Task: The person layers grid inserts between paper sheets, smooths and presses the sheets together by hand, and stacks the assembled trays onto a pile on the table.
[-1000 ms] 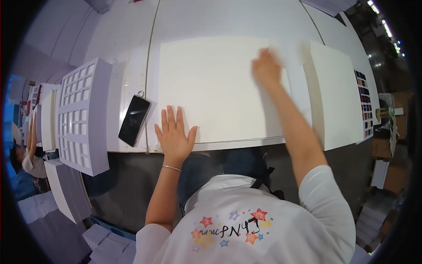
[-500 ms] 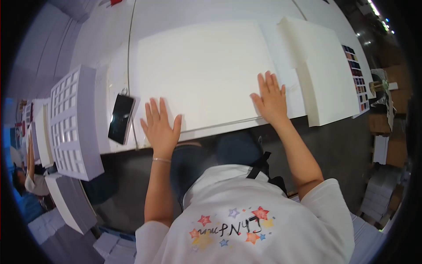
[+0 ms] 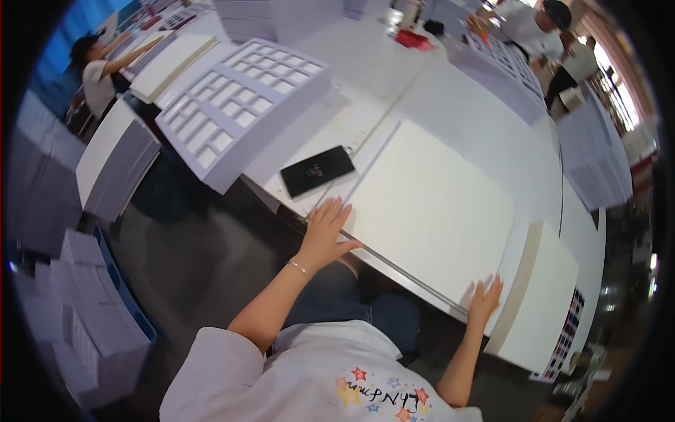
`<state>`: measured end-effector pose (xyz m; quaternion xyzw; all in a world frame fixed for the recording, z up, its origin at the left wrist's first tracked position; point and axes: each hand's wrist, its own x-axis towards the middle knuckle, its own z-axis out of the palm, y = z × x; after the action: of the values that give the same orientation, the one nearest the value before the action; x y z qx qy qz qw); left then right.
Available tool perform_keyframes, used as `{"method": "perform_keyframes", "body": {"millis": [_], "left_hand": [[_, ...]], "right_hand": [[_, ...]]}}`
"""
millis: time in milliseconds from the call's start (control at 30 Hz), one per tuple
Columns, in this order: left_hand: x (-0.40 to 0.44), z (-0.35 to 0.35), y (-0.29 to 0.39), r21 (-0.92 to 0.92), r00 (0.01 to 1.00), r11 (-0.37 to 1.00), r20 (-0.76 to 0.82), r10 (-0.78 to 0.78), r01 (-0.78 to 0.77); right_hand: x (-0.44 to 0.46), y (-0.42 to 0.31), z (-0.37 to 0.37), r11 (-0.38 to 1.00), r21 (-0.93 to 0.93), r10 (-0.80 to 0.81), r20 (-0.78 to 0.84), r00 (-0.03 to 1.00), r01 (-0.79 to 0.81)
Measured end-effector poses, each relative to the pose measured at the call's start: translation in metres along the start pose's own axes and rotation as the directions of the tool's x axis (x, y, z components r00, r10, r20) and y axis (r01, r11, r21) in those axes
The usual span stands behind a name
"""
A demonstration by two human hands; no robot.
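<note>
A large cream-white sheet or board (image 3: 429, 204) lies flat at the front of the white table. My left hand (image 3: 325, 235) rests at its near left corner, fingers stretched out and thumb apart. At the near right corner is my right hand (image 3: 485, 299), its fingers extended along the edge. Neither hand grips anything that I can see. Just beyond my left hand lies a black phone (image 3: 316, 171) with a lit lock screen. A stack of cream-white sheets (image 3: 538, 295) stands to the right of my right hand.
Left of the phone, a stack of white panels with cut-out windows (image 3: 239, 105) overhangs the table edge. A colour swatch card (image 3: 564, 337) sits at the far right. Other people (image 3: 527, 28) work across the table and at the upper left. Stacked white boards (image 3: 105, 309) stand on the left.
My view has swung to the left and up, showing more of the room. My right hand has come nearer the sheet's front right corner; my left has shifted to its left corner.
</note>
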<state>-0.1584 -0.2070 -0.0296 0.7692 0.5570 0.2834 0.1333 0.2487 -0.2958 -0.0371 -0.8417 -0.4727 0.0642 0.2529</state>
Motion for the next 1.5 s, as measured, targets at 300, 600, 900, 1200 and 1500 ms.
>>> {"method": "perform_keyframes", "body": {"millis": [300, 600, 900, 1200, 1500], "left_hand": [[-0.015, 0.020, -0.018, -0.134, 0.975, 0.989, -0.219, 0.024, -0.054], [-0.018, 0.023, -0.025, -0.206, 0.975, 0.978, -0.209, -0.069, 0.025], [-0.012, 0.010, -0.018, -0.174, 0.975, 0.985, -0.221, -0.026, -0.014], [0.019, -0.205, 0.131, -0.437, 0.688, 0.640, -0.697, 0.203, -0.632], [-0.015, -0.256, 0.202, -0.699, 0.678, -0.228, -0.715, 0.172, -0.678]], "right_hand": [[-0.015, 0.031, 0.020, 0.831, 0.548, -0.024, -0.141, 0.990, 0.098], [-0.046, 0.007, 0.004, 0.977, 0.194, -0.045, -0.205, 0.978, 0.086], [-0.016, 0.018, -0.009, 0.893, 0.445, 0.162, -0.178, 0.971, -0.067], [0.051, 0.070, 0.016, 0.639, 0.762, 0.357, -0.177, 0.917, -0.102], [0.049, 0.070, 0.022, 0.679, 0.734, 0.289, -0.264, 0.920, -0.003]]}}
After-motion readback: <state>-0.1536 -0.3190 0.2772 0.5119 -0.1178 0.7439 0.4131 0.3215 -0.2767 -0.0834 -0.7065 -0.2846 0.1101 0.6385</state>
